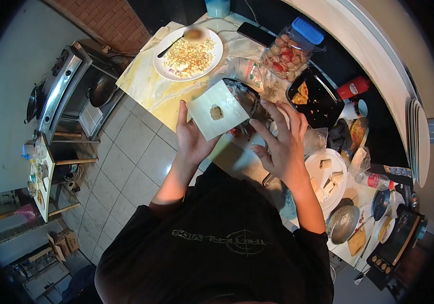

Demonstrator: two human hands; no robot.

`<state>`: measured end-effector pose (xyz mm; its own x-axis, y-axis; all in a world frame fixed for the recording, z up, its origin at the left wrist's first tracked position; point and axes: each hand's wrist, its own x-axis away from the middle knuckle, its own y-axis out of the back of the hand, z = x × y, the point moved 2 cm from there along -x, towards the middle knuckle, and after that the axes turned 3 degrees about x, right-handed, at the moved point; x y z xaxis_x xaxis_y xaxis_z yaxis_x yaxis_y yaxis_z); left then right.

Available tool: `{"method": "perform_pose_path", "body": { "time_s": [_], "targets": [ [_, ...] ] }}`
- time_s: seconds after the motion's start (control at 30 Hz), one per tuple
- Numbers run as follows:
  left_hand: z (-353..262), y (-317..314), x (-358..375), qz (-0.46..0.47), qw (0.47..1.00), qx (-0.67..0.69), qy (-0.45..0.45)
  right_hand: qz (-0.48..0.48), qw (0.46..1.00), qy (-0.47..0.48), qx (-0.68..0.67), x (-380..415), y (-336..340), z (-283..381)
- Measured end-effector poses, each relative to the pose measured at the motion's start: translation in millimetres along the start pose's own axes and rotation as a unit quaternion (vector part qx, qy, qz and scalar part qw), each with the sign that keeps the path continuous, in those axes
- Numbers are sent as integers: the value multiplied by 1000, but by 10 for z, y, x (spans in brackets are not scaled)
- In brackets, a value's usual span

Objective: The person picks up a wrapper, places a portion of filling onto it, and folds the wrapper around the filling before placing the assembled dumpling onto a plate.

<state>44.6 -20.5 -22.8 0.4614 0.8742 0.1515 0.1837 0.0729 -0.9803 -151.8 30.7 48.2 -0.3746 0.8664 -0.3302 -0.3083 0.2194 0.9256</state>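
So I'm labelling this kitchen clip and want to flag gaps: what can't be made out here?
Head view only:
- Filling on the wrapper: too small to identify.
- Item on the white plate at its far rim: blurred.
- Bowl: contents hidden by the wrapper.
- Left hand: palm hidden under the wrapper.
- Right hand: only its back shows.

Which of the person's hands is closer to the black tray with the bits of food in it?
The right hand. It hovers open just below and left of the black tray, not touching it. The left hand is farther off, holding a square white wrapper with filling.
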Motion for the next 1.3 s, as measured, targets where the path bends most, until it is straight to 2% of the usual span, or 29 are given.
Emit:
{"method": "perform_pose_path", "body": {
  "time_s": [0.07,0.13,0.2,0.27,0.37,0.53,0.63,0.73,0.8,0.83,0.87,0.93,0.97,1.0,1.07,1.1,1.17,1.2,1.27,1.3],
  "targets": [
    [-58,-1,0,-13,1000,-17,-17,-55,993,-22,-97,-29,-72,-84],
    [-125,-24,12,46,998,34,-39,-62,992,-53,-100,-107,-350,-244],
    [-188,-4,40,39,997,27,-53,-71,989,-84,-100,-143,-647,-415],
    [-251,20,59,32,997,19,-67,4,998,-47,-44,-168,-918,-512],
    [-319,83,126,19,997,13,-79,49,997,-43,-44,-226,-1071,-495],
    [-346,135,171,26,995,34,-91,95,995,-35,-25,-242,-1192,-508],
    [-347,177,168,16,995,19,-94,88,996,-28,-17,-244,-1066,-468],
    [-347,249,134,-15,996,-11,-88,41,995,-70,-53,-256,-915,-454],
    [-323,346,78,-39,995,-13,-88,-22,960,-134,-243,-223,-900,-577],
    [-298,394,42,-65,994,-15,-86,-19,943,-148,-298,-216,-908,-646],
    [-265,425,5,-63,994,-16,-84,-22,943,-149,-297,-195,-896,-680],
    [-163,463,-88,-41,998,15,-38,-11,841,-200,-503,-163,-888,-732],
    [-123,506,-140,-46,998,29,-21,-8,835,-180,-520,-164,-861,-733],
    [-79,464,-163,-45,998,29,-21,-9,835,-180,-520,-180,-804,-699],
    [-8,386,-181,-79,997,-18,-7,-20,878,-134,-459,-216,-666,-564],
    [2,401,-188,-47,998,-31,2,-20,878,-134,-459,-227,-613,-486],
    [15,366,-191,-14,1000,-16,9,-74,956,-73,-273,-246,-475,-305],
    [19,336,-191,19,1000,-1,16,-75,956,-74,-273,-253,-411,-234],
    [7,286,-170,13,1000,-13,14,-76,992,-25,-96,-257,-310,-117],
    [0,266,-162,7,1000,-25,11,-76,993,-9,-84,-248,-336,-128]
  ]
}}
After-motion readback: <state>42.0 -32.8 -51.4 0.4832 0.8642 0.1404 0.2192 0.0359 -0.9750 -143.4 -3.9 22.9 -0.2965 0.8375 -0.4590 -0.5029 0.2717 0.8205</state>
